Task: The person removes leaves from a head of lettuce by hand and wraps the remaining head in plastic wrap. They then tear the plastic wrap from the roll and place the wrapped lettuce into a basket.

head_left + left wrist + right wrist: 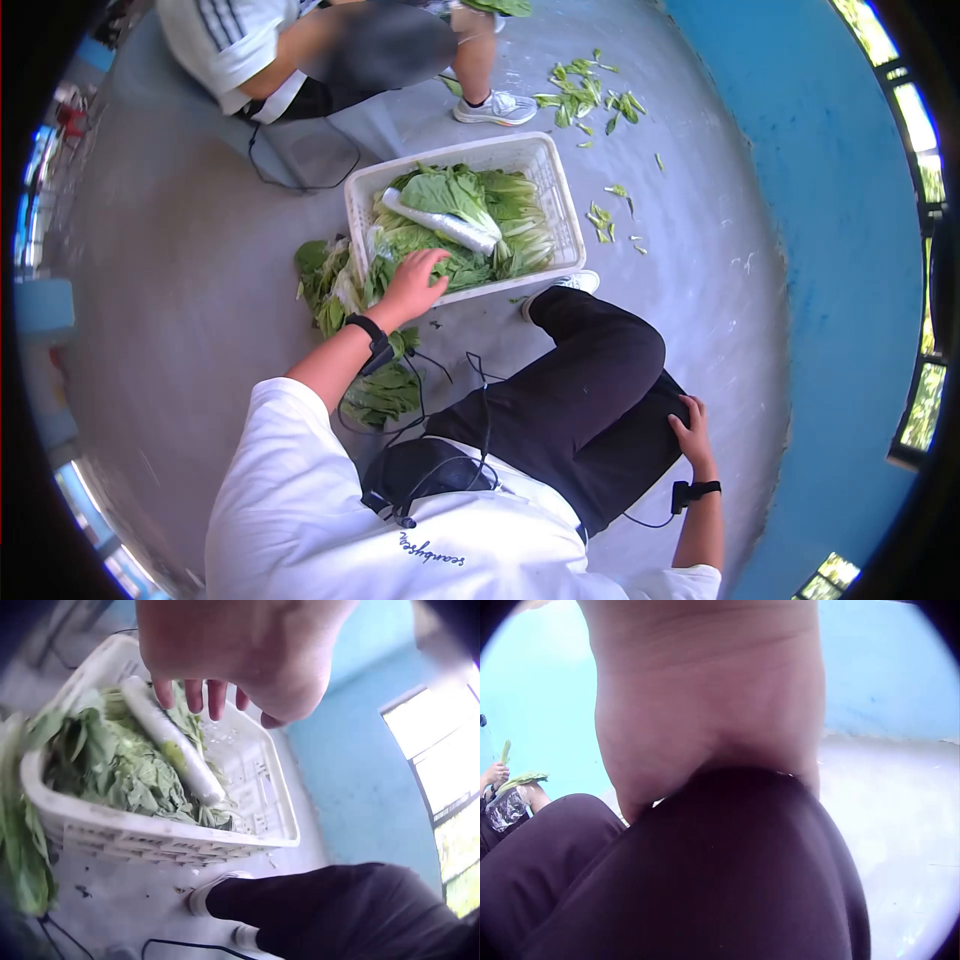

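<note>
— Closest to us is the white printed T-shirt (330,520) on the seated person's back, with black cables running down over the black trousers (590,400).

— And the left hand (415,283)?

— Reaching forward into the white slotted plastic crate (565,215) on the grey concrete floor (180,290). Its fingers (195,694) hang spread and fairly straight over the leafy green vegetables (480,215), holding nothing yet. The palm faces down, the arm is stretched out from the shoulder, and a black wrist strap (372,338) sits behind the hand.

— What's that long pale thing?

— A white cylindrical plastic-wrapped roll (440,225), lying slantwise on top of the greens, just beyond the fingertips.

— The right hand (692,430)?

— Resting flat on the raised knee, fingers relaxed, gripping nothing.

— Anything likely to go wrong?

— I'd say the roll could slide off the heap if the greens beneath it get tugged. Loose leaves might also spill over the near rim onto the pile of green leaves (330,280) already lying beside the crate. Leaning that far on a crouch, the person could tip the crate too.
</note>
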Demonstrator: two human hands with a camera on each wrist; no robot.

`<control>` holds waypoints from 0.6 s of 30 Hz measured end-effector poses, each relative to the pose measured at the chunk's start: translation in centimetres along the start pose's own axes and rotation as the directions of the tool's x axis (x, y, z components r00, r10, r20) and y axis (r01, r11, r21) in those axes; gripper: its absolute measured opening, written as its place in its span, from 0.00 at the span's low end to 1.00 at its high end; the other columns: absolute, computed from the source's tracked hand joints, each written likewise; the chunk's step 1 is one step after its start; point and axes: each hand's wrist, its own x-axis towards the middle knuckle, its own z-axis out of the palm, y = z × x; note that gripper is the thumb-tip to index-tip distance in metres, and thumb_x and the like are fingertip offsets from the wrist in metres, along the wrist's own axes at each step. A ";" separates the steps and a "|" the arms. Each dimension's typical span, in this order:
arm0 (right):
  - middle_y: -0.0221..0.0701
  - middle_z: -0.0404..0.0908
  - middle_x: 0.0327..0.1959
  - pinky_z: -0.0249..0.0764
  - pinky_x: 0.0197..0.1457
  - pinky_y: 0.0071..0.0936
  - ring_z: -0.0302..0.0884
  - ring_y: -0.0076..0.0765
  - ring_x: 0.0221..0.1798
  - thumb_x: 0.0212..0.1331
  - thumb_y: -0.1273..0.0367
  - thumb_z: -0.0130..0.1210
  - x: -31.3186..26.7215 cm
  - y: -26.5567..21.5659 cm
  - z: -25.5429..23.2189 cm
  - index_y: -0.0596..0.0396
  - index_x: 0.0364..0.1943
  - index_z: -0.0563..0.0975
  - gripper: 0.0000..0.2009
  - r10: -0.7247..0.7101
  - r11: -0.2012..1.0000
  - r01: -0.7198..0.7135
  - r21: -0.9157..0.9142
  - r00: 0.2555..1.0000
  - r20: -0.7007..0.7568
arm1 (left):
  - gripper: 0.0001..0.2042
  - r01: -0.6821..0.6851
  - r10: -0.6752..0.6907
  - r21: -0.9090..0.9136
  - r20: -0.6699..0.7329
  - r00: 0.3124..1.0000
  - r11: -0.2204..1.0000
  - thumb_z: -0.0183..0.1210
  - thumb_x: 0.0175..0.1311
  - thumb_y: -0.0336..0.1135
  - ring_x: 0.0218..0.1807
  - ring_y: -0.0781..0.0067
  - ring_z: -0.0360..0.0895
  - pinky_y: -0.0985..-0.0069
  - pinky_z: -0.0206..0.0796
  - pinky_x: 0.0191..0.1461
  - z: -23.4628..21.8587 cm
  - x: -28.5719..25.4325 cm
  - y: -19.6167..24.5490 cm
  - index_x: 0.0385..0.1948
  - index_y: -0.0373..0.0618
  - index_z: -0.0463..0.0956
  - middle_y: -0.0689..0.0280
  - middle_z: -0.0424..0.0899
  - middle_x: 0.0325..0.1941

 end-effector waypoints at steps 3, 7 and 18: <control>0.45 0.68 0.69 0.63 0.76 0.47 0.63 0.58 0.73 0.60 0.62 0.65 -0.2 -0.1 -1.2 0.54 0.63 0.74 0.27 0.072 0.995 -0.066 -0.078 0.995 0.066 | 0.22 -0.216 0.198 0.105 0.159 0.967 0.971 0.62 0.62 0.35 0.65 0.49 0.71 0.55 0.62 0.70 1.8 3.6 1.7 0.59 0.47 0.74 0.57 0.78 0.58; 0.45 0.71 0.68 0.64 0.75 0.46 0.65 0.58 0.71 0.59 0.64 0.63 0.0 -0.6 -2.0 0.55 0.61 0.76 0.25 0.040 0.990 -0.029 -0.141 0.996 0.077 | 0.24 -0.404 0.294 0.198 0.423 0.857 0.893 0.62 0.59 0.38 0.65 0.54 0.70 0.54 0.62 0.68 3.4 7.7 2.4 0.60 0.49 0.74 0.60 0.76 0.58; 0.46 0.76 0.64 0.65 0.73 0.48 0.70 0.59 0.67 0.59 0.66 0.53 1.4 2.1 -2.2 0.56 0.55 0.79 0.20 -0.011 0.999 0.011 -0.054 1.000 0.002 | 0.31 -0.278 -0.128 0.592 0.551 0.825 0.756 0.59 0.68 0.48 0.76 0.52 0.61 0.49 0.54 0.77 9.1 15.1 -2.4 0.71 0.47 0.66 0.57 0.69 0.73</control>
